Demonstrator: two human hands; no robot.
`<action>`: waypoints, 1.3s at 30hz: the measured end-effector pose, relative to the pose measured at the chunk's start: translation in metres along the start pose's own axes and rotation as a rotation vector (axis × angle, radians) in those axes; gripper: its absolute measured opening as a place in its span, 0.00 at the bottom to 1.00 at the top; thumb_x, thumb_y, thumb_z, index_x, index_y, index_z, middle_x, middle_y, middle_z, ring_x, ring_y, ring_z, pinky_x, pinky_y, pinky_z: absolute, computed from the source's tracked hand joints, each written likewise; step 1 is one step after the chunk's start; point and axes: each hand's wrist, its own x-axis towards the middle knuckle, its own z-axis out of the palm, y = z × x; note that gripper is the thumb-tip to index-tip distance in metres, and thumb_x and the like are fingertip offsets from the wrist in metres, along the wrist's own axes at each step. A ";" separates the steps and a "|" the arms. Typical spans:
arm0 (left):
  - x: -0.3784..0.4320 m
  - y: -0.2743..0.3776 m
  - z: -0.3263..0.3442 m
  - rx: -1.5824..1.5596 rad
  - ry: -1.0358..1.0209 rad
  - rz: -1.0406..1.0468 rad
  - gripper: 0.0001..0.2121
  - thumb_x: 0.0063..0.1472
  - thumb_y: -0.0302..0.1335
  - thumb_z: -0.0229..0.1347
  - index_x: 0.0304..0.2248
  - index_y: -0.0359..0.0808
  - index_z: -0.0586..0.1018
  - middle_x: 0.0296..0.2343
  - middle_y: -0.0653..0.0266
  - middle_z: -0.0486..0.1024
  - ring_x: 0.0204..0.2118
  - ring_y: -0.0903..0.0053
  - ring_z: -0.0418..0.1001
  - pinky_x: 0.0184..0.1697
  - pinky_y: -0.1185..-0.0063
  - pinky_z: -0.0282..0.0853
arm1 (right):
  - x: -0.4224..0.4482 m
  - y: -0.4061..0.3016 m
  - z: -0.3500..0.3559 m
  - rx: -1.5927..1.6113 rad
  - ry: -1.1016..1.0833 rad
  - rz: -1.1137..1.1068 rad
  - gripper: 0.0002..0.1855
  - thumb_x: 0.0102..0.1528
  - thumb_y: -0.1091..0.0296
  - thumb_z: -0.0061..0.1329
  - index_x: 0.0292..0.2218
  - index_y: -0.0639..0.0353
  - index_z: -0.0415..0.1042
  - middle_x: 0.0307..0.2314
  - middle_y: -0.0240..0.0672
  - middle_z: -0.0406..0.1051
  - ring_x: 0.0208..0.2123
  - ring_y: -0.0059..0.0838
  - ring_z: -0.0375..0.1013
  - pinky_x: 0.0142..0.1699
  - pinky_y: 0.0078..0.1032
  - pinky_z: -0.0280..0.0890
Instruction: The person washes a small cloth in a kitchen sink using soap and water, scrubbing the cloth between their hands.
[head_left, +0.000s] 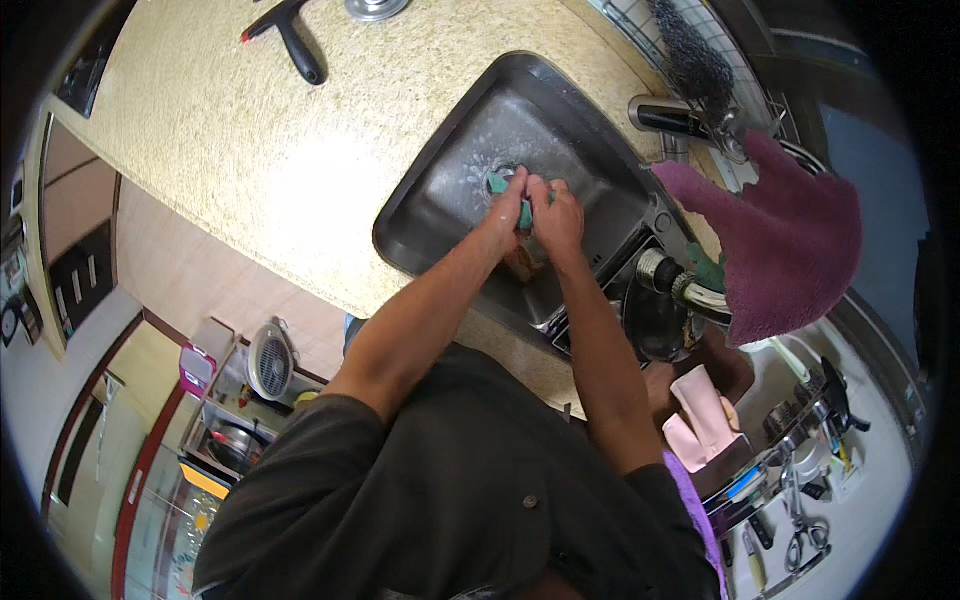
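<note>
My left hand (511, 208) and my right hand (559, 219) meet over the dark metal sink (439, 214), both closed on a bunched green cloth (524, 217). Parts of the cloth stick out between the fingers; the rest is hidden inside my grip. Below them, the drain (489, 184) is partly covered by the hands and cloth. White drops or suds (474, 161) spot the basin floor around it. Under my wrists lies a brown patch or object (523, 264) that I cannot make out.
On the counter (225, 142) lie a black-handled squeegee (294, 46) and a round metal piece (376, 6). Right of the sink, a maroon cloth (799, 236) drapes over a curved metal pipe. Pink folded cloth (703, 424), scissors (806, 536) and knives (754, 559) are at lower right.
</note>
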 end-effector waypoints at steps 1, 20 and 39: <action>0.012 0.002 -0.002 -0.105 -0.031 -0.034 0.27 0.54 0.59 0.47 0.37 0.42 0.73 0.30 0.65 0.73 0.33 0.70 0.70 0.35 0.66 0.67 | -0.003 -0.008 -0.006 0.129 0.040 0.032 0.20 0.51 0.55 0.46 0.35 0.66 0.69 0.26 0.49 0.72 0.29 0.51 0.72 0.39 0.39 0.65; -0.003 -0.001 0.001 -0.288 -0.168 -0.120 0.12 0.61 0.41 0.46 0.28 0.44 0.74 0.26 0.67 0.74 0.31 0.73 0.72 0.36 0.72 0.69 | -0.005 -0.001 0.024 -0.157 0.189 -0.040 0.16 0.55 0.59 0.44 0.21 0.59 0.68 0.18 0.49 0.66 0.24 0.54 0.68 0.30 0.43 0.62; 0.022 -0.010 -0.029 0.158 0.118 0.110 0.20 0.61 0.46 0.47 0.36 0.35 0.75 0.33 0.61 0.74 0.35 0.71 0.72 0.37 0.69 0.69 | -0.025 -0.040 0.013 0.295 0.223 -0.280 0.21 0.56 0.53 0.43 0.24 0.64 0.70 0.21 0.52 0.70 0.26 0.53 0.70 0.33 0.39 0.63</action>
